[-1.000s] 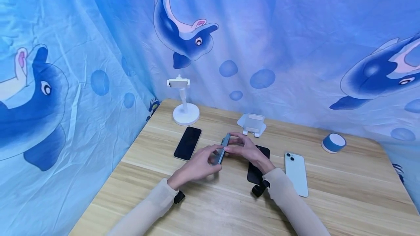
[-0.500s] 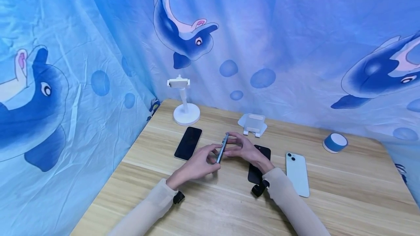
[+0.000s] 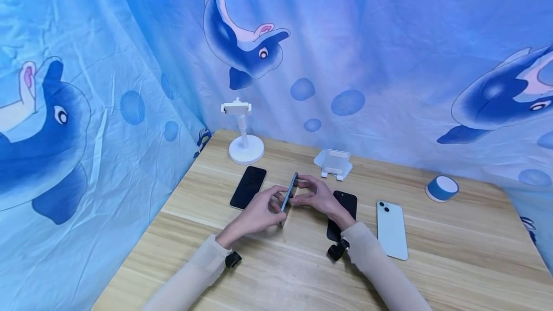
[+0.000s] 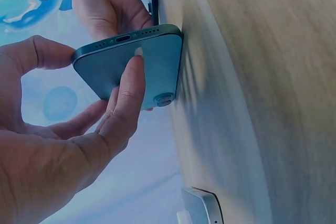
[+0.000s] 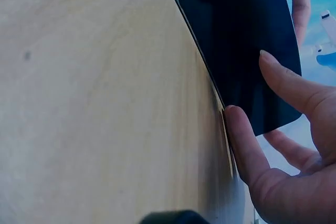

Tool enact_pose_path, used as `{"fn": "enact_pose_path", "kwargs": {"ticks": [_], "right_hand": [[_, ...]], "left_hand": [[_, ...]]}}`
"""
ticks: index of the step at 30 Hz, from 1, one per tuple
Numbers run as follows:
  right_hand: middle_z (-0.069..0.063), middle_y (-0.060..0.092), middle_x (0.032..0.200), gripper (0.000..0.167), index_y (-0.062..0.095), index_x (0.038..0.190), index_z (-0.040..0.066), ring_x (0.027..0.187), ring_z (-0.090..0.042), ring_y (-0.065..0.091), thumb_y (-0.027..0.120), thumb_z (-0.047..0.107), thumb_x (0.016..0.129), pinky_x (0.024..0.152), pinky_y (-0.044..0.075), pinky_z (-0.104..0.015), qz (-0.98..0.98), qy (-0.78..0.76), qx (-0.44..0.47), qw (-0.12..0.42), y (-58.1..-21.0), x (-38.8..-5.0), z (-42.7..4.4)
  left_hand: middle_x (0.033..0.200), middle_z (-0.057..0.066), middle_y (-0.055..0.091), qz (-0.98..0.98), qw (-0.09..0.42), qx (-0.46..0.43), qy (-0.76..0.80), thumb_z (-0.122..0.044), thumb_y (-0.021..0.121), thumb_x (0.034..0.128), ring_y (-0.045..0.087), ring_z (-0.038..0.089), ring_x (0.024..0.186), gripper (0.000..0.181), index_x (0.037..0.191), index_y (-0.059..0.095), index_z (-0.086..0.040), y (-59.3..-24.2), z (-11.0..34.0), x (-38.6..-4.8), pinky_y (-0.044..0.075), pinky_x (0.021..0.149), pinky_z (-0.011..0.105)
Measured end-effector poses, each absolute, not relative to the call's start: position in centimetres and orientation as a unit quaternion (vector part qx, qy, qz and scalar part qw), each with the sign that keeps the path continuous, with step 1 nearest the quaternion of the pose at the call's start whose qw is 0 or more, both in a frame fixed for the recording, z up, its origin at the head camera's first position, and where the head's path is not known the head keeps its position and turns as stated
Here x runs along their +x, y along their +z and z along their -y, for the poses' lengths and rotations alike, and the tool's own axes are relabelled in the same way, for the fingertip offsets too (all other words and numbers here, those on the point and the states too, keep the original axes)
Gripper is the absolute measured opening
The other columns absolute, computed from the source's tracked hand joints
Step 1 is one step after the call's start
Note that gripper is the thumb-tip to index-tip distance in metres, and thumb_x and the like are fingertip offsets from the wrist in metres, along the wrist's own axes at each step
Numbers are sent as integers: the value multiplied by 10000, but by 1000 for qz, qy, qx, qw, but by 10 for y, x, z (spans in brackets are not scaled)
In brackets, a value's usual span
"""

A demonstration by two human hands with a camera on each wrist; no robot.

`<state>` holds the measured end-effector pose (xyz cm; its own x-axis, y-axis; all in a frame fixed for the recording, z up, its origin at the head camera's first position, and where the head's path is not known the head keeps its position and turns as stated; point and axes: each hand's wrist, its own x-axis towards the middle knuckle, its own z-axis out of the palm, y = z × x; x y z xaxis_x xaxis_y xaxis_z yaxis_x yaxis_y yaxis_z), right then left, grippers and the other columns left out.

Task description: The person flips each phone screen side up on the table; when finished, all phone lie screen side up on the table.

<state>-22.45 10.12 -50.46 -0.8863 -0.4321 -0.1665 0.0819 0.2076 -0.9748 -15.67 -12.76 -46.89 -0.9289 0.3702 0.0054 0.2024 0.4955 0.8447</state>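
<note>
A blue smartphone (image 3: 289, 193) stands tilted on a long edge, close to the tabletop, between both hands. My left hand (image 3: 260, 209) holds its near end, with thumb at a bottom corner and fingers against the blue back (image 4: 163, 69). The charging port shows on the end face in the left wrist view. My right hand (image 3: 319, 197) grips the far end, its thumb on the dark screen (image 5: 236, 35) and another finger at the lower edge. A black-screened phone (image 3: 248, 187) lies left of the hands. Under the right wrist lies a black phone (image 3: 348, 200), partly covered.
A white phone stand (image 3: 246, 149) with a round base stands at back left. A folding stand (image 3: 335, 163) sits at the back middle. On the right are a pale phone (image 3: 392, 232), camera side up, and a blue-and-white cylinder (image 3: 442, 188). A printed curtain hangs behind.
The blue phone has turned from showing its back to nearly edge-on in the head view. Both hands have shifted slightly left with it. The other phones and stands stay put.
</note>
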Motion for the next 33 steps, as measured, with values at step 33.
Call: {"fn": "enact_pose_path", "kwargs": {"ticks": [33], "right_hand": [[-85, 729, 1159, 710, 636, 1425, 214, 1084, -274, 653, 924, 311, 784, 988, 501, -463, -863, -491, -26, 112, -502, -218, -78]], "left_hand": [[939, 85, 652, -881, 50, 88, 462, 26, 756, 842, 626, 91, 765, 520, 1350, 645, 15, -475, 145, -162, 502, 702, 191]]}}
